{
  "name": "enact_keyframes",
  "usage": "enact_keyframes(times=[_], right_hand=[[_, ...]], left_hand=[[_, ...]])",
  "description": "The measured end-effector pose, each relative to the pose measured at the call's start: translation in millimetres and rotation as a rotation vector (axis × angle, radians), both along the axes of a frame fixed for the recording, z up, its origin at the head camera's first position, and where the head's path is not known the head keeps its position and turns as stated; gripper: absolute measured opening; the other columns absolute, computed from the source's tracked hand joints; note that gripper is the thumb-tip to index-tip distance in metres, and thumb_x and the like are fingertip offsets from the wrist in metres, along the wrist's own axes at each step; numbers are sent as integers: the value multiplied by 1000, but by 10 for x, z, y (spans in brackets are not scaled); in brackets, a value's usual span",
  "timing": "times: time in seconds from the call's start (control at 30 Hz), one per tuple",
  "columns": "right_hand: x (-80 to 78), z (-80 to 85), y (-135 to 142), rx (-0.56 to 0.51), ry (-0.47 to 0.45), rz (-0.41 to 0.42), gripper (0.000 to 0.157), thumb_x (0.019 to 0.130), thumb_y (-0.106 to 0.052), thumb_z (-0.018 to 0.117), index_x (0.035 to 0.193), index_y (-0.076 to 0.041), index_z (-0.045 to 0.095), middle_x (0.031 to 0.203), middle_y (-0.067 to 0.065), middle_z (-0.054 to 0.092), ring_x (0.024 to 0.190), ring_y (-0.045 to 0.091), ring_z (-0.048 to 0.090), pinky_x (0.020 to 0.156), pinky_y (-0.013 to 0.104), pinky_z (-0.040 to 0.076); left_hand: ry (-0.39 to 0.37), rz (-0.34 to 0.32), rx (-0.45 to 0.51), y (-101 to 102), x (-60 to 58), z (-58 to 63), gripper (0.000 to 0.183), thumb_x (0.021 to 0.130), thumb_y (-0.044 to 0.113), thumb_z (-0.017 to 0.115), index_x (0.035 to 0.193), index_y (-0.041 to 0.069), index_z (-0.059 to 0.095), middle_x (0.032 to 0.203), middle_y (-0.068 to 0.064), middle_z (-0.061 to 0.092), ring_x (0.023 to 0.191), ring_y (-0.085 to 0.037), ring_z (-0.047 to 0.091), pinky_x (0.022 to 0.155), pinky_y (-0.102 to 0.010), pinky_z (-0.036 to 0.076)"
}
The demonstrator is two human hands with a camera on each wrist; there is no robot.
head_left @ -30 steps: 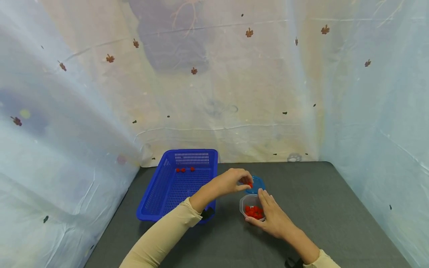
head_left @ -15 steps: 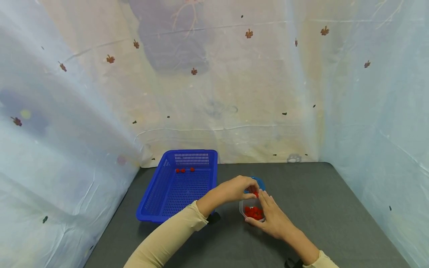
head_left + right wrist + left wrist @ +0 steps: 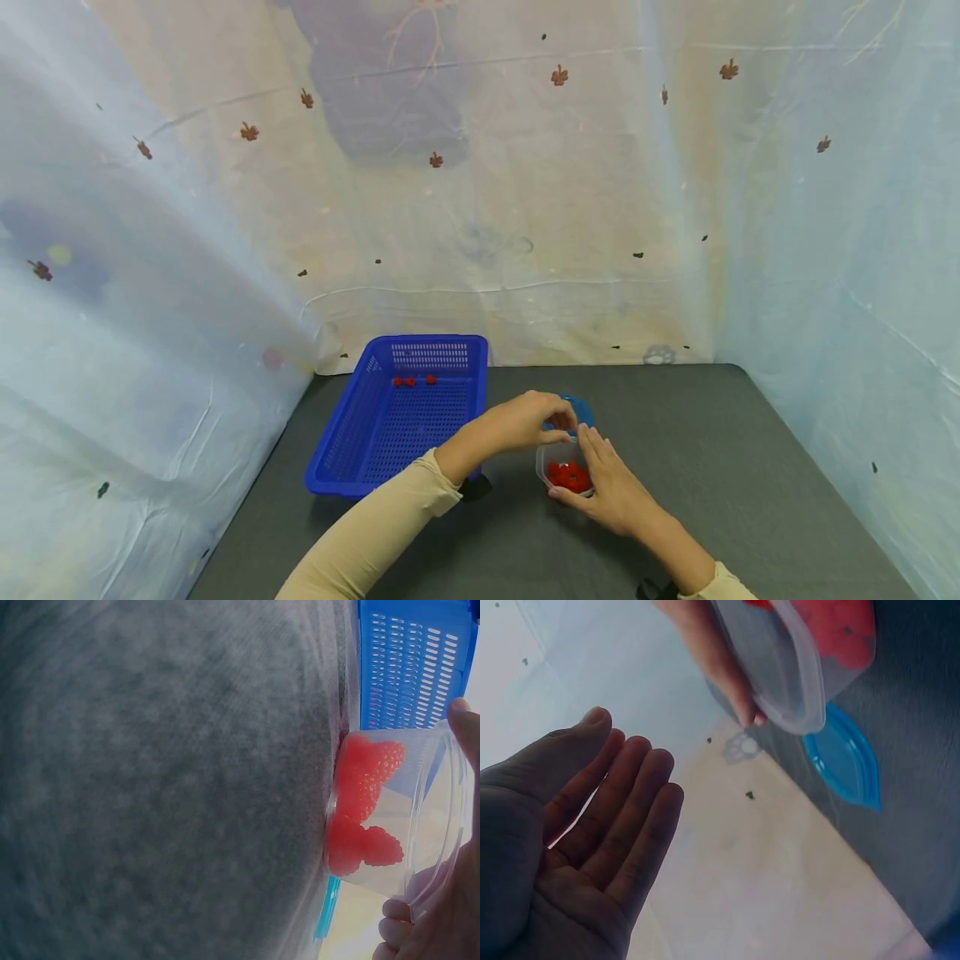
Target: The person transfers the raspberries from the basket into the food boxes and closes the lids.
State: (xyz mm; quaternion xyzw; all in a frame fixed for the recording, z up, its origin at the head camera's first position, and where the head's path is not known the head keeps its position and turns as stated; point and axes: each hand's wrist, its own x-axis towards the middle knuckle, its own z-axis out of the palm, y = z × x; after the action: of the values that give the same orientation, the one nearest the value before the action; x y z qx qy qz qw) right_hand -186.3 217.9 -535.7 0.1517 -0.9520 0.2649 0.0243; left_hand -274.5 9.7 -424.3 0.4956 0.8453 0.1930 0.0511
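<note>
In the head view, my left hand [image 3: 525,419] hovers just above the back of a clear plastic container [image 3: 542,465], its fingers loosely bent. The left wrist view shows that hand with nothing in it. Red raspberries [image 3: 567,477] lie in the bottom of the container. My right hand [image 3: 618,492] holds the container's right side, thumb at the near rim and fingers at the far rim. A side view of the raspberries [image 3: 356,795] through the clear wall comes from the right wrist camera. Behind the container lies a blue lid [image 3: 581,410], partly hidden by my left hand.
A blue perforated basket [image 3: 322,450] stands to the left on the dark grey table [image 3: 675,417], with 3 raspberries [image 3: 410,382] near its far end. Pale patterned sheeting [image 3: 525,208] encloses the table at the back and sides.
My left hand has moved right and slightly nearer, over the container, and has let go of the raspberry it held. My right hand has kept its place on the container.
</note>
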Motion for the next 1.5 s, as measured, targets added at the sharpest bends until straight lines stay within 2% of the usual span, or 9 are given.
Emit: enact_keyframes(times=[0.27, 0.43, 0.5, 0.7, 0.93, 1.1, 1.23, 1.5], right_hand=[[-4, -2, -9, 15, -26, -25, 124, 90, -82, 63, 170, 1, 18, 176, 23, 19, 160, 49, 22, 126, 65, 23], [-3, 10, -13, 7, -23, -24, 122, 91, -80, 65, 169, 2, 18, 175, 25, 20, 160, 49, 23, 126, 65, 22], [-4, 12, -13, 6, -18, -22, 122, 91, -79, 65, 169, 3, 19, 175, 26, 21, 159, 50, 23, 127, 65, 22], [-1, 21, -18, 10, -14, -21, 123, 91, -81, 64, 169, 3, 18, 175, 25, 22, 160, 49, 23, 127, 64, 22], [0, 22, -26, 11, -25, -27, 123, 90, -82, 64, 170, 1, 18, 176, 23, 21, 160, 48, 23, 128, 63, 21], [-3, 3, -23, 10, -31, -29, 124, 90, -83, 63, 170, 0, 18, 177, 21, 20, 162, 45, 21, 128, 61, 21], [-2, -7, -20, 2, -28, -30, 124, 90, -83, 63, 170, 0, 18, 177, 21, 20, 161, 47, 22, 128, 63, 22], [2, -10, -16, 4, -26, -28, 123, 90, -82, 63, 170, 0, 18, 177, 21, 20, 161, 46, 21, 128, 62, 21]], left_hand=[[-15, 65, 44, -197, -127, 150, 20, 105, 23, 72, 123, 14, 74, 118, 1, 75, 108, -7, 70, 97, -20, 56], [-41, 119, 86, -338, -214, 223, 20, 106, 20, 72, 124, 12, 74, 120, -2, 76, 112, -13, 71, 102, -33, 57], [-40, 140, 102, -391, -256, 226, 20, 106, 19, 71, 125, 12, 74, 121, -4, 76, 114, -16, 71, 104, -38, 57], [-36, 221, 173, -564, -389, 187, 22, 107, 20, 70, 128, 13, 73, 122, -3, 75, 115, -18, 70, 103, -41, 57], [-13, 305, 255, -838, -582, 232, 26, 109, 21, 67, 132, 10, 72, 126, -6, 73, 118, -24, 69, 104, -46, 56], [-5, 374, 275, -1009, -734, 184, 27, 109, 20, 66, 133, 8, 71, 127, -7, 73, 118, -26, 69, 104, -47, 56], [-38, 426, 270, -1125, -837, 129, 30, 109, 20, 66, 136, 6, 70, 131, -9, 71, 122, -28, 67, 107, -47, 54], [-61, 497, 232, -1294, -1018, -57, 29, 109, 16, 67, 135, 3, 69, 128, -11, 71, 121, -30, 66, 106, -48, 54]])
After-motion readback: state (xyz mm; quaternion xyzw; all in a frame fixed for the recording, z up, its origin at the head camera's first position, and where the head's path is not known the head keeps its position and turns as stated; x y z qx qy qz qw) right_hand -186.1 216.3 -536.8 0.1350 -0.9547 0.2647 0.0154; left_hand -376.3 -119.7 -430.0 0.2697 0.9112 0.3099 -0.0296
